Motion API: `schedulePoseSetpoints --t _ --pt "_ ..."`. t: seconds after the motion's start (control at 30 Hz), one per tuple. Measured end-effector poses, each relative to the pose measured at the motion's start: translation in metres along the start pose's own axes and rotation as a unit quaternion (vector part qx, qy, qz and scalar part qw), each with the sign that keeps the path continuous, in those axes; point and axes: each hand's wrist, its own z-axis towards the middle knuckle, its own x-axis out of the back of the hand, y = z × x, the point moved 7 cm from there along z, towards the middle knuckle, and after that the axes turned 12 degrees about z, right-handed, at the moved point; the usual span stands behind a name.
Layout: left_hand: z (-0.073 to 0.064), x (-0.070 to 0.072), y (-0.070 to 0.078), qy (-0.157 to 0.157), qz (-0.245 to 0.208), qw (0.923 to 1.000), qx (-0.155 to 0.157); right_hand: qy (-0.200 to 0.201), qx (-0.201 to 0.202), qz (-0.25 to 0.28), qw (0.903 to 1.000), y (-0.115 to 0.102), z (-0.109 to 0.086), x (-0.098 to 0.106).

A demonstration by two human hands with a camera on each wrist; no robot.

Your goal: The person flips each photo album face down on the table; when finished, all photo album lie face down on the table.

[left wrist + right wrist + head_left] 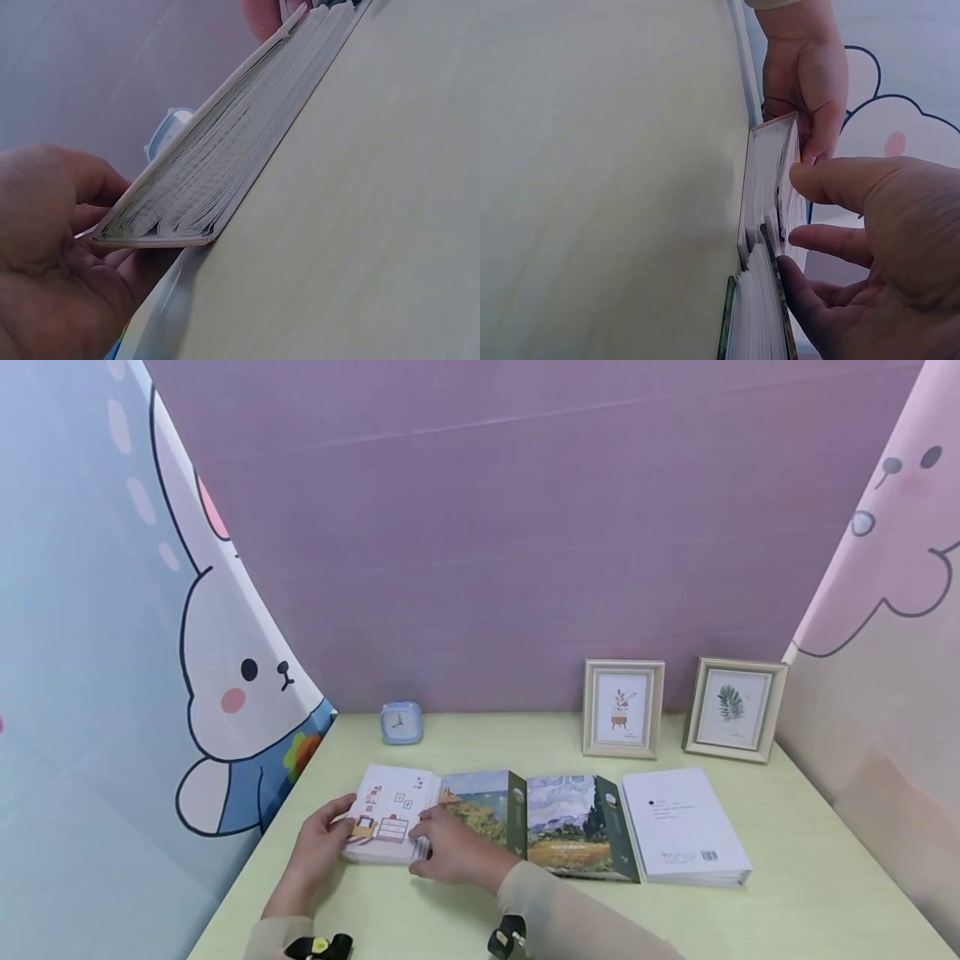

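A thick white photo album [392, 806] with small house-like drawings on its cover lies at the left end of a row of albums. My left hand [321, 842] grips its left edge, the thumb near the cover and the fingers beside the spine [154, 242]. My right hand [459, 850] holds the front right corner, where the page edges [765, 169] fan a little apart. Close beside that corner stands the edge of a green-spined album [480, 802] with a painted landscape, partly hidden by my right hand and forearm.
Further right lie another landscape album [566, 818] and a white album [686, 822] with printed text and a barcode. Behind the row stand a blue alarm clock [401, 723] and two framed plant pictures, one left [622, 752], one right [731, 752]. Printed curtains flank the pale table [795, 860].
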Motion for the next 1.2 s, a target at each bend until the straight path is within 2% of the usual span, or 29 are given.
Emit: schedulePoseSetpoints --t 0.3,0.53,0.73,0.83,1.0,1.2 --pt "-0.003 0.002 0.003 -0.001 -0.008 1.0 0.004 -0.004 0.02 -0.031 0.9993 0.001 -0.001 -0.004" --pt "-0.004 0.005 0.007 0.007 -0.021 0.9997 0.001 0.01 0.012 0.0 0.9999 0.004 0.0 -0.001" --pt "-0.006 0.006 0.012 0.009 -0.051 0.9984 -0.02 0.029 0.002 0.022 0.9993 0.005 0.0 0.0" --pt "-0.008 0.005 0.016 -0.001 -0.066 0.9972 -0.036 0.037 0.0 0.03 0.9989 0.005 -0.001 0.001" --pt "-0.011 0.004 0.023 -0.009 -0.097 0.9941 -0.049 0.042 0.012 0.046 0.998 0.006 0.0 0.002" --pt "-0.014 0.007 0.033 0.001 -0.091 0.9929 -0.076 0.045 0.021 0.072 0.9962 0.005 0.0 0.002"
